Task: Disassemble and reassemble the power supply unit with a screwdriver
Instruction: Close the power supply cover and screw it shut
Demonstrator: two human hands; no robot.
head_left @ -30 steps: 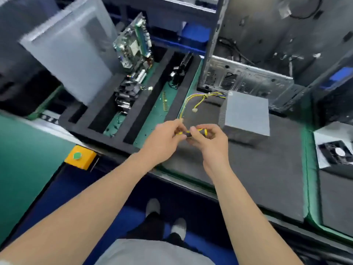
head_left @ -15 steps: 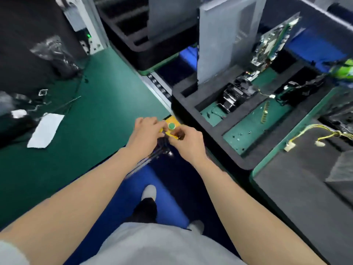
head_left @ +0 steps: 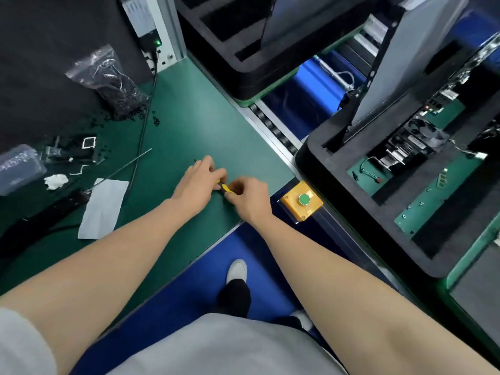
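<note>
My left hand (head_left: 198,182) and my right hand (head_left: 250,196) meet over the green mat (head_left: 189,125), both pinching a small yellow and black tool (head_left: 224,187) that looks like a screwdriver. Only a short yellow piece of it shows between my fingers; the rest is hidden. The power supply unit is out of view.
A yellow box with a green push button (head_left: 303,200) sits at the mat's right corner. A black foam tray (head_left: 365,190) with computer parts stands to the right. Left on the mat lie a white sheet (head_left: 104,208), a thin rod (head_left: 121,169), a bag of black screws (head_left: 113,82) and a cable (head_left: 140,136).
My view and both hands have swung left, from the grey power supply and its yellow wires to the green mat. Both hands still hold the yellow tool.
</note>
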